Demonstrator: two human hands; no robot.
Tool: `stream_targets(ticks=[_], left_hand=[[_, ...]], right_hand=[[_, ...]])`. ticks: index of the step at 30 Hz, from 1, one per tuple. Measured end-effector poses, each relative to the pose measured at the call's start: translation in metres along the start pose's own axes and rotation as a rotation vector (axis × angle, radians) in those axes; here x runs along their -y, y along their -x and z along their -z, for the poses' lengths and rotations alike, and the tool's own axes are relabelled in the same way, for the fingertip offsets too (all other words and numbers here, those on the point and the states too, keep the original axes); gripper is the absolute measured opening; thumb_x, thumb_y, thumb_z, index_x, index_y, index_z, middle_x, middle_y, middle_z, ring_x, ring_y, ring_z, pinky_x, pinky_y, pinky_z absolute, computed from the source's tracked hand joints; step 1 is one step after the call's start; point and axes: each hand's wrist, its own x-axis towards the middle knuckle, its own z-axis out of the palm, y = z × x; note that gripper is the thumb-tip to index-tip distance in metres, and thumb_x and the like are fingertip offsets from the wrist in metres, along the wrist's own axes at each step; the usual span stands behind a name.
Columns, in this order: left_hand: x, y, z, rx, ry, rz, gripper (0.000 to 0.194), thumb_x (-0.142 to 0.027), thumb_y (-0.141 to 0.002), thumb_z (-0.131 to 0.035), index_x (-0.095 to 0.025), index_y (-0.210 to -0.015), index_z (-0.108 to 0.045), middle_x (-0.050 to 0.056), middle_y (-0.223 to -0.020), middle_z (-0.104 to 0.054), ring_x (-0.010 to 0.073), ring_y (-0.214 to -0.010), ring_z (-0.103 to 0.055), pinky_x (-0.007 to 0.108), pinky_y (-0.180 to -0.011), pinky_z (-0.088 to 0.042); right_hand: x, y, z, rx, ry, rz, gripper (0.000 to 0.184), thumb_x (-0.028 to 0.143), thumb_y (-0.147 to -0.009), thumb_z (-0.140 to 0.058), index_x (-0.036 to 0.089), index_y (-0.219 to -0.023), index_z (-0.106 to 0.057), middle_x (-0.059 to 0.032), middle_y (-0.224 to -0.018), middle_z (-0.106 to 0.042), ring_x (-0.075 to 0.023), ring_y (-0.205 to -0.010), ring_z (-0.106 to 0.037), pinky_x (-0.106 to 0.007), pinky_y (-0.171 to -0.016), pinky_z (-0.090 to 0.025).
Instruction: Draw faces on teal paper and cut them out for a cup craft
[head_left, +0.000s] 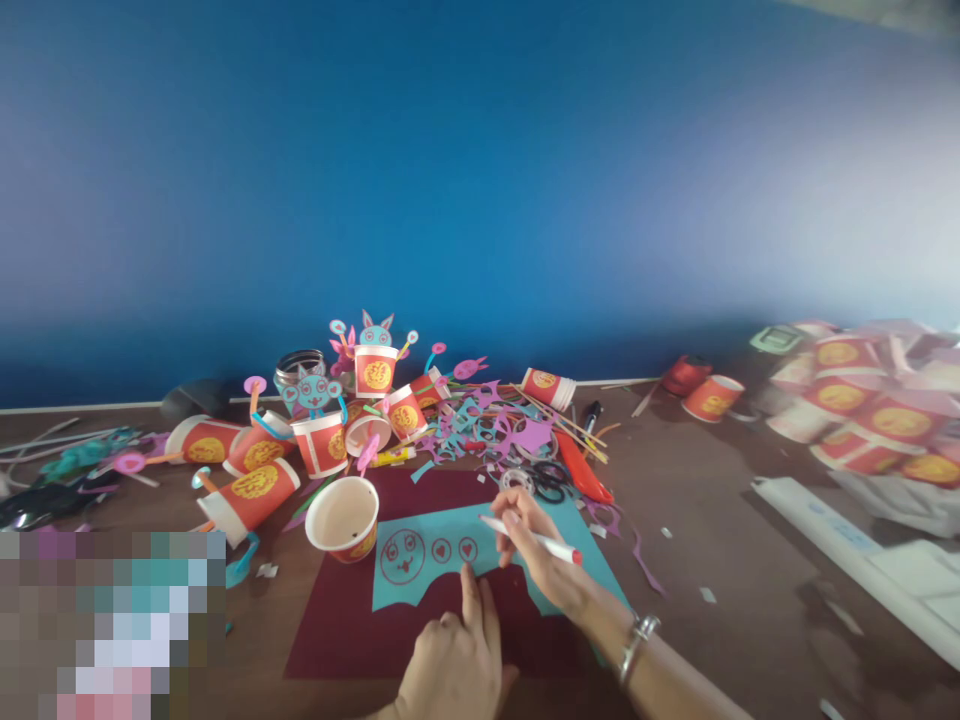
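My right hand (536,555) pinches a white marker with a red cap (534,538), its tip over a teal paper sheet (450,545). The sheet bears a drawn round face and two small circles with hearts. It lies on a dark red paper sheet (352,620). My left hand (456,655) rests at the teal sheet's lower edge, index finger stretched onto it, the other fingers curled. A bracelet sits on my right wrist. An upturned-looking red paper cup (345,518) with a white inside stands just left of the teal sheet.
Behind lie several red paper cups decorated as animals (321,430), paper scraps (495,425), sticks, scissors (551,478), a glue stick (390,458) and a glass jar (298,368). More red cups are piled at the right (870,400). White sheets lie at the right edge (862,560). A blue wall stands behind.
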Motion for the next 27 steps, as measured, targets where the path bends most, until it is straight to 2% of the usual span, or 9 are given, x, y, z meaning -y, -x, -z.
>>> stream_targets(ticks=[2,5,9,12,17,22,27], left_hand=[[0.0,0.0,0.001,-0.007,-0.003,0.0,0.061,-0.054,-0.068,-0.065,-0.013,-0.113,-0.063,0.025,-0.112,-0.061,0.0166,-0.052,-0.061,0.024,-0.045,-0.048],[0.0,0.0,0.002,-0.004,-0.009,0.007,0.061,-0.054,-0.067,-0.066,-0.013,-0.112,-0.064,0.025,-0.112,-0.062,0.0166,-0.053,-0.061,0.025,-0.045,-0.049],[0.0,0.0,0.004,0.014,-0.027,0.025,0.064,-0.056,-0.067,-0.064,-0.011,-0.112,-0.064,0.025,-0.11,-0.063,0.0171,-0.055,-0.06,0.025,-0.046,-0.049],[0.0,0.0,0.006,0.026,-0.042,0.03,0.063,-0.057,-0.069,-0.062,-0.01,-0.111,-0.064,0.025,-0.11,-0.063,0.0171,-0.055,-0.06,0.025,-0.047,-0.049],[0.0,0.001,0.008,0.05,-0.07,0.033,0.066,-0.058,-0.071,-0.06,-0.007,-0.112,-0.063,0.027,-0.111,-0.061,0.0166,-0.054,-0.059,0.026,-0.046,-0.048],[-0.002,0.002,0.005,0.048,-0.087,0.052,0.066,-0.057,-0.069,-0.063,-0.008,-0.112,-0.063,0.027,-0.112,-0.061,0.0165,-0.053,-0.058,0.026,-0.045,-0.048],[-0.003,0.0,0.003,0.047,-0.09,0.054,0.069,-0.06,-0.066,-0.063,-0.008,-0.112,-0.064,0.027,-0.109,-0.063,0.0157,-0.051,-0.058,0.025,-0.045,-0.048]], right_hand=[[0.0,-0.001,0.0,0.01,-0.029,-0.006,0.025,0.046,-0.088,-0.039,0.023,-0.094,-0.047,0.0043,-0.068,-0.05,-0.0112,-0.059,-0.053,-0.021,-0.053,-0.045],[0.001,-0.004,0.002,0.058,-0.039,-0.065,0.024,0.043,-0.088,-0.038,0.022,-0.09,-0.048,0.006,-0.059,-0.048,-0.0092,-0.046,-0.045,-0.019,-0.04,-0.035],[0.001,-0.008,0.006,-0.007,0.06,-0.015,0.015,0.027,-0.079,-0.049,0.02,-0.067,-0.047,0.0043,-0.055,-0.051,-0.0097,-0.052,-0.049,-0.02,-0.048,-0.037],[-0.001,-0.009,0.006,-0.057,0.15,-0.057,0.015,0.018,-0.07,-0.051,0.02,-0.057,-0.043,0.0048,-0.049,-0.052,-0.0096,-0.048,-0.047,-0.02,-0.047,-0.035],[-0.008,-0.009,0.005,-0.132,0.226,-0.104,0.023,0.025,-0.071,-0.051,0.022,-0.053,-0.038,0.0075,-0.04,-0.041,-0.009,-0.04,-0.038,-0.021,-0.043,-0.03],[-0.012,-0.009,0.004,-0.144,0.279,-0.058,0.021,0.024,-0.067,-0.054,0.022,-0.053,-0.038,0.0069,-0.042,-0.044,-0.0097,-0.042,-0.041,-0.021,-0.043,-0.031],[-0.013,-0.009,0.004,-0.115,0.263,-0.124,0.021,0.024,-0.069,-0.05,0.022,-0.052,-0.037,0.0063,-0.038,-0.047,-0.0099,-0.038,-0.045,-0.021,-0.043,-0.033]])
